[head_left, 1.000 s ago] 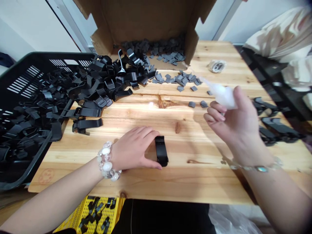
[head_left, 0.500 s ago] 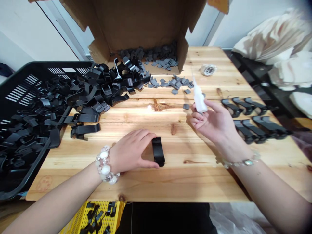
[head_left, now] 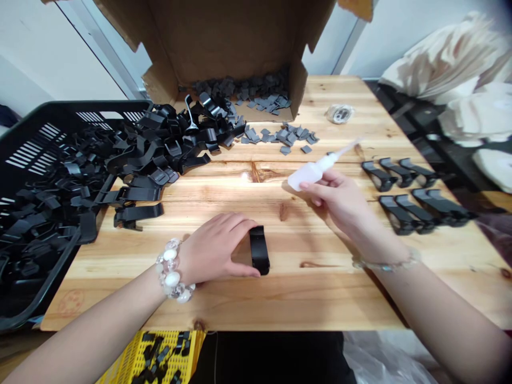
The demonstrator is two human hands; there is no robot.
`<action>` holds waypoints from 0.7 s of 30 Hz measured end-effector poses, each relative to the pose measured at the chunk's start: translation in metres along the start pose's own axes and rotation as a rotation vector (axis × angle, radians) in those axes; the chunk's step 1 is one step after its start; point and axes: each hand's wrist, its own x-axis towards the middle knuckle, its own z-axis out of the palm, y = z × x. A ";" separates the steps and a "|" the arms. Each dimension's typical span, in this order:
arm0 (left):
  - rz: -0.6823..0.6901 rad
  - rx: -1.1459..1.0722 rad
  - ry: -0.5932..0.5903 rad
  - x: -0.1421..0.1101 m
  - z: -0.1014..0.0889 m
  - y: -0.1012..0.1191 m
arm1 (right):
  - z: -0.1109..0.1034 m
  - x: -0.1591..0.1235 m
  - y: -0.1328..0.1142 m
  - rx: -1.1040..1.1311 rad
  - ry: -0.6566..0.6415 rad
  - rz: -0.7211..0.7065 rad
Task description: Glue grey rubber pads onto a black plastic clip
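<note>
My left hand [head_left: 218,246] grips a curved black plastic clip [head_left: 260,249] by its two ends, thumb at the near end and fingers at the far end, on the wooden table [head_left: 224,306]. In my right hand [head_left: 338,197] is a small white squeeze bottle [head_left: 306,176] with a long thin nozzle, held tilted above the table. Its tip points up and to the right, away from the clip. Beyond the bottle lie loose small grey pads [head_left: 291,136].
A black crate [head_left: 38,144] heaped with black clips stands left, its pile spilling onto the table. An open cardboard box [head_left: 240,37] with grey pads is at the back. A tape roll [head_left: 340,113] and rows of clips [head_left: 400,210] lie right. A yellow basket [head_left: 196,346] is below.
My right hand has turned the bottle from nearly upright, nozzle up, to a slant with the nozzle toward the right. My left hand and the clip stay in place.
</note>
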 end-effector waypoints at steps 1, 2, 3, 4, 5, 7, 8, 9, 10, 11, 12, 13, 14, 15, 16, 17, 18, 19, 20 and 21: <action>0.003 -0.001 0.000 0.000 0.000 0.000 | 0.000 0.000 0.002 -0.110 0.025 -0.041; 0.008 -0.003 0.000 0.000 0.000 0.000 | -0.001 0.001 0.003 -0.228 0.041 -0.081; 0.013 -0.005 -0.004 0.000 0.001 0.001 | -0.001 0.001 0.005 -0.351 0.048 -0.118; 0.019 -0.006 -0.005 0.000 0.001 0.001 | -0.002 0.001 0.005 -0.471 0.046 -0.151; 0.026 -0.005 -0.006 0.000 0.001 0.001 | -0.002 0.001 0.006 -0.576 0.042 -0.182; 0.039 -0.001 -0.004 0.000 0.001 0.001 | -0.003 0.001 0.007 -0.720 0.030 -0.216; 0.044 0.001 -0.001 0.000 0.001 0.001 | -0.003 0.001 0.008 -0.760 0.020 -0.219; 0.046 0.001 0.002 0.000 0.001 0.001 | -0.003 0.002 0.008 -0.783 0.014 -0.222; 0.047 0.001 0.004 0.000 0.001 0.001 | -0.004 0.003 0.008 -0.800 0.010 -0.230; 0.048 0.000 0.003 0.000 0.001 0.001 | -0.005 0.004 0.008 -0.818 0.009 -0.244; 0.048 -0.001 0.003 0.000 0.000 0.002 | -0.007 0.004 0.006 -0.834 0.012 -0.255; 0.049 -0.001 0.004 -0.001 0.000 0.002 | -0.010 0.005 0.004 -0.844 0.012 -0.256; 0.050 0.000 0.004 -0.001 -0.001 0.002 | -0.013 0.004 0.000 -0.842 -0.009 -0.239; 0.051 0.000 0.004 -0.001 -0.001 0.003 | -0.017 0.003 -0.005 -0.827 -0.062 -0.208; 0.051 -0.001 0.006 -0.002 -0.002 0.003 | -0.020 0.000 -0.011 -0.797 -0.157 -0.163; 0.052 -0.004 0.009 -0.002 -0.002 0.003 | -0.023 -0.003 -0.018 -0.756 -0.285 -0.112; 0.054 -0.006 0.015 -0.002 -0.003 0.004 | -0.024 -0.007 -0.025 -0.710 -0.434 -0.062; 0.060 -0.007 0.029 -0.002 -0.003 0.004 | -0.024 -0.011 -0.030 -0.657 -0.582 -0.009; 0.073 -0.006 0.049 -0.002 -0.003 0.004 | -0.023 -0.016 -0.034 -0.590 -0.709 0.046; 0.093 -0.001 0.079 -0.002 -0.003 0.004 | -0.019 -0.020 -0.036 -0.508 -0.807 0.104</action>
